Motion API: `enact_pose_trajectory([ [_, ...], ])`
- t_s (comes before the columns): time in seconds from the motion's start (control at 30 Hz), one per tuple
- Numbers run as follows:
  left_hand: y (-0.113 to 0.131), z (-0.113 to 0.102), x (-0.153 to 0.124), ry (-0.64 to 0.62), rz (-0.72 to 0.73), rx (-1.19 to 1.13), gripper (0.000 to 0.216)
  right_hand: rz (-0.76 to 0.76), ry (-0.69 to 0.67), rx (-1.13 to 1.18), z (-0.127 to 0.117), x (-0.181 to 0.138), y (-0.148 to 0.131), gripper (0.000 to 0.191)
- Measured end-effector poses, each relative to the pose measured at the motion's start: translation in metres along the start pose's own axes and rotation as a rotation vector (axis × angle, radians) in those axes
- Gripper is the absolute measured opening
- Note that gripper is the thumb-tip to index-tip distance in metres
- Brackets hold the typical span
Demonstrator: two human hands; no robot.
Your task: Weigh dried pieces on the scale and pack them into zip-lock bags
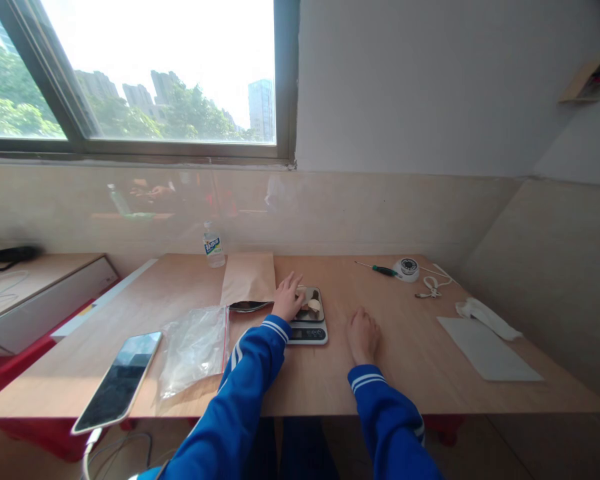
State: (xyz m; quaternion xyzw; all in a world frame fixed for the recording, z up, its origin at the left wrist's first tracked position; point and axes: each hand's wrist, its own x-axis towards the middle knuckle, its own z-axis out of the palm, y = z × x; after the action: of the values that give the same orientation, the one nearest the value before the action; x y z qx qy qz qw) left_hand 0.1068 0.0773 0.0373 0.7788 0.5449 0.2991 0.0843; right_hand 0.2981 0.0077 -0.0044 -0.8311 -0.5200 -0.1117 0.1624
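A small kitchen scale with a dark button strip lies on the table in front of me. Several small brown and cream pieces, too small to name surely, rest on its metal plate. My left hand reaches over the plate's left side, fingers apart and close to the pieces; I make out nothing held. To the right of the scale, my right hand rests on the tabletop, fingers curled in and nothing visible in them. Left of my left hand lies a brown paper pouch, its dark mouth facing me.
A clear zip bag and a cabled phone lie left. Behind them stands a plastic bottle. Rightward are a screwdriver, a white dome camera, a white cable, a white sheet and a white cloth.
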Motion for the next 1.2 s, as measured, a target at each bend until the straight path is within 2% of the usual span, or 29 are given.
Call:
enact_pose_trajectory([
  [0.1, 0.0, 0.003, 0.009, -0.151, 0.004, 0.036, 0.039, 0.009, -0.011, -0.002, -0.001, 0.0, -0.001, 0.023],
  [0.27, -0.001, 0.001, 0.005, -0.177, 0.018, 0.047, 0.037, 0.016, -0.031, -0.003, -0.002, 0.0, -0.002, 0.024],
  [0.33, 0.0, -0.005, -0.001, -0.114, 0.015, 0.035, 0.038, 0.017, -0.042, -0.002, -0.003, 0.0, -0.002, 0.025],
  [0.43, -0.008, -0.017, -0.017, 0.051, -0.041, -0.031, 0.033, 0.016, -0.042, 0.002, -0.004, 0.0, -0.002, 0.025],
  [0.57, -0.04, -0.028, -0.052, 0.229, -0.253, -0.058, 0.027, 0.016, -0.031, 0.008, -0.003, 0.0, -0.001, 0.025],
  [0.67, -0.067, -0.028, -0.074, 0.259, -0.45, 0.068, 0.023, 0.014, -0.021, 0.009, -0.001, 0.0, -0.001, 0.026],
  [0.73, -0.079, -0.027, -0.079, 0.251, -0.501, 0.167, 0.027, 0.013, -0.017, 0.013, 0.0, -0.001, 0.0, 0.026],
  [0.93, -0.082, -0.032, -0.058, 0.241, -0.49, 0.385, 0.029, 0.029, -0.019, 0.018, 0.0, -0.001, 0.0, 0.026],
  [1.07, -0.084, -0.032, -0.044, 0.147, -0.471, 0.455, 0.034, 0.026, -0.045, 0.021, -0.004, -0.001, -0.001, 0.025],
  [1.2, -0.09, -0.023, -0.042, 0.084, -0.456, 0.472, 0.034, 0.032, -0.048, 0.022, -0.006, -0.001, -0.002, 0.026],
])
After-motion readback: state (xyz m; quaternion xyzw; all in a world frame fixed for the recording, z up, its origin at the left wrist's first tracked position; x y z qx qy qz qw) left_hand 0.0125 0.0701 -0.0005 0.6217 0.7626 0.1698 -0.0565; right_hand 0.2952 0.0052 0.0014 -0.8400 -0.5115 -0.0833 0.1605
